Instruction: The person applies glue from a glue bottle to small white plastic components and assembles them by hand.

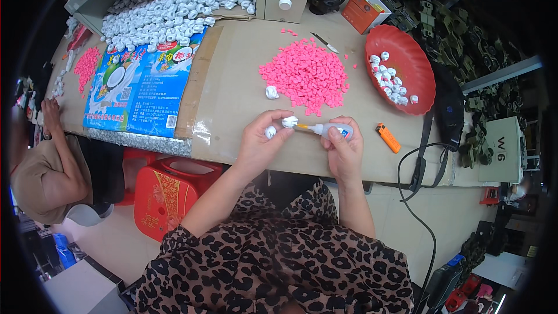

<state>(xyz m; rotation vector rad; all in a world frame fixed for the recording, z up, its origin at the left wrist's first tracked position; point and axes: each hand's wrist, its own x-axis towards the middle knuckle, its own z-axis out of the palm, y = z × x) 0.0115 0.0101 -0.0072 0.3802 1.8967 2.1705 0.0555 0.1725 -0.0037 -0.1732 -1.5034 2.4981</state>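
My left hand [258,145] pinches a small white rounded piece [289,121] between thumb and fingertips, and a second white piece [270,132] rests against the same hand. A small glue bottle [323,129] lies sideways in my right hand [345,156], its thin yellowish nozzle pointing left at the pinched piece. Whether the tip touches that piece, I cannot tell. Just beyond my hands spreads a heap of small pink pieces [308,72]. One loose white piece [271,92] sits at the heap's near left edge.
A red scalloped bowl [427,67] holding white pieces stands right, near an orange lighter [388,138], a knife [324,42] and an orange box [365,13]. White pieces [157,20] fill the far left around a blue printed sheet [142,90]. Another person [49,180] sits left; a black cable [427,221] hangs right.
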